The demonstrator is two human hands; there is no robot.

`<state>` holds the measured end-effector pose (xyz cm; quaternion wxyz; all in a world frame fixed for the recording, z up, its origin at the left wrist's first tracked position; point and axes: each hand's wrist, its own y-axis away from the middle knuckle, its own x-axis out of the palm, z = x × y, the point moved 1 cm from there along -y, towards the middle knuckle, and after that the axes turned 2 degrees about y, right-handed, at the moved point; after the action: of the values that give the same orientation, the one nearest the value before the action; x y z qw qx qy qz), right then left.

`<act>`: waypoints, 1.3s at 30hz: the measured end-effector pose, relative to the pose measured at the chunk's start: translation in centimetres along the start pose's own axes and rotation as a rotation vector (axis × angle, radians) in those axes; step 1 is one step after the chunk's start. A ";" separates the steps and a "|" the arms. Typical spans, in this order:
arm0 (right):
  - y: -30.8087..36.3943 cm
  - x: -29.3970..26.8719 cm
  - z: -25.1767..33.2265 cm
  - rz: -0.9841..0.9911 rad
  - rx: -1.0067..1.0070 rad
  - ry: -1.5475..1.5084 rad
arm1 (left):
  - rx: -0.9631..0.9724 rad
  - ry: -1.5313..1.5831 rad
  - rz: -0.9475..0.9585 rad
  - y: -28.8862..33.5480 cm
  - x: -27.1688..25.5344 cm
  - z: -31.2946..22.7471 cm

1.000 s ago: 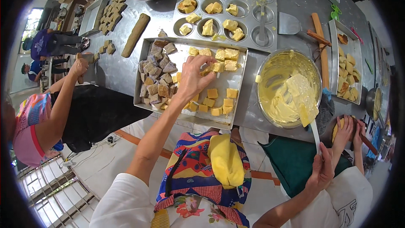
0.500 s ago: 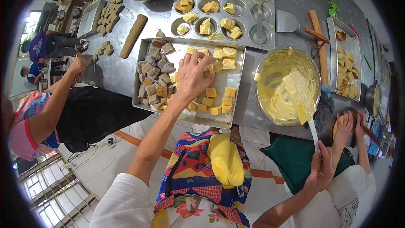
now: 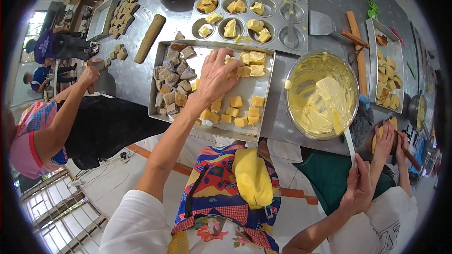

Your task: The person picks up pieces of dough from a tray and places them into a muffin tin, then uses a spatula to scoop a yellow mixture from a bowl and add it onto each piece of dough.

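Note:
My left hand (image 3: 218,77) reaches into a shallow metal tray (image 3: 267,106), its fingers curled down round a yellow cube (image 3: 243,71); the fingertips are partly hidden. More yellow cubes (image 3: 236,101) lie coated and plain on the tray's right side. Greyish-purple cubes (image 3: 175,73) are heaped on its left. My right hand (image 3: 358,186) grips the white handle of a spatula (image 3: 349,146). The spatula's cream-covered blade rests in a steel bowl (image 3: 288,108) of thick pale-yellow cream (image 3: 310,117).
Behind the tray stands a muffin tin (image 3: 275,15) with yellow pieces in some cups and a smeared spatula (image 3: 291,23). A wide scraper (image 3: 321,22) and rolling pin (image 3: 358,61) lie right. Co-workers' hands work at left (image 3: 88,76) and right (image 3: 385,138). A dough log (image 3: 149,38) lies left.
My left hand has shifted slightly up over the yellow cubes, uncovering cubes near its wrist. The spatula stays in the bowl. The left co-worker's hand has moved slightly.

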<state>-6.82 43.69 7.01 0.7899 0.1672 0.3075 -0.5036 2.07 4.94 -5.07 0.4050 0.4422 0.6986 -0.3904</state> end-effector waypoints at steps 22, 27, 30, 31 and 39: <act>-1.1 0.9 0.0 0.008 -0.008 -0.035 | -0.050 -0.139 0.047 -0.7 -2.3 1.8; -1.3 1.3 -0.2 -0.001 0.014 -0.067 | 0.036 -0.135 0.093 -1.6 -2.9 2.6; -1.1 1.0 0.2 -0.016 0.045 -0.055 | 0.081 -0.126 0.152 -2.7 -3.1 3.1; -1.1 1.0 0.1 -0.016 0.038 -0.056 | 0.093 -0.130 0.167 -2.9 -3.2 3.2; -1.5 1.2 0.6 -0.015 0.037 -0.045 | 0.113 -0.200 0.026 -2.9 -3.2 2.6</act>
<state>-7.60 41.91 6.77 0.7895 0.1680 0.2814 -0.5189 0.82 0.73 -2.61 0.4522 0.4324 0.6257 -0.4659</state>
